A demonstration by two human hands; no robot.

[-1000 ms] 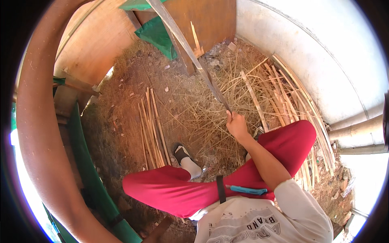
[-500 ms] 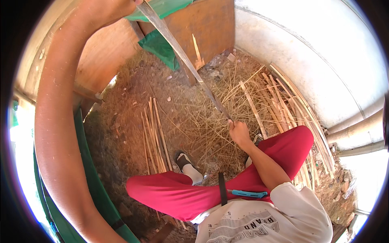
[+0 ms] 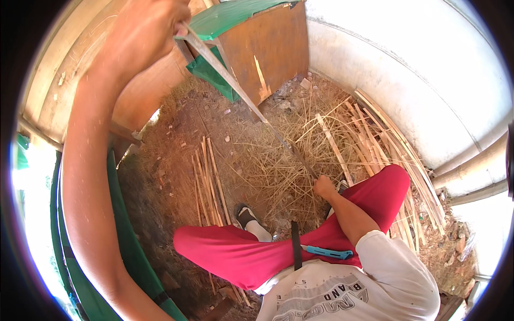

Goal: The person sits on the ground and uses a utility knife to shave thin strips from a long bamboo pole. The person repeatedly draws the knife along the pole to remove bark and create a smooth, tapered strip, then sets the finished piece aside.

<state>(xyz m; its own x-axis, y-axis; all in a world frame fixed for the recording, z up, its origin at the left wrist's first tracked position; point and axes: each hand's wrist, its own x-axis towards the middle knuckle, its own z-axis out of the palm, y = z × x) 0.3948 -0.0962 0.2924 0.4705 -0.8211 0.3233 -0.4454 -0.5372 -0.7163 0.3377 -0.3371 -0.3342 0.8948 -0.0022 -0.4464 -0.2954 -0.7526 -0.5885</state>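
A long, flat bamboo strip [image 3: 235,85] runs slantwise in front of me, from the upper left down to the right. My left hand [image 3: 152,32], raised high, is closed round its upper end. At the lower end, above my right knee, the fingers of my right hand [image 3: 324,188] are wrapped round the strip. A blue-handled cutter [image 3: 326,253] lies across my lap, against a black strap [image 3: 295,243]. Pale shavings [image 3: 286,176] are heaped on the ground beneath the strip.
Split bamboo strips [image 3: 208,179] lie left of my foot, and a larger pile [image 3: 375,139] lies to the right by a white sheet wall [image 3: 396,69]. Ahead stands a wooden cabinet [image 3: 262,48] with a green top. Green fabric [image 3: 126,241] borders my left side.
My left hand has come lower and further into view with the strip's upper end. My right hand has shifted slightly down and right, still holding the other end.
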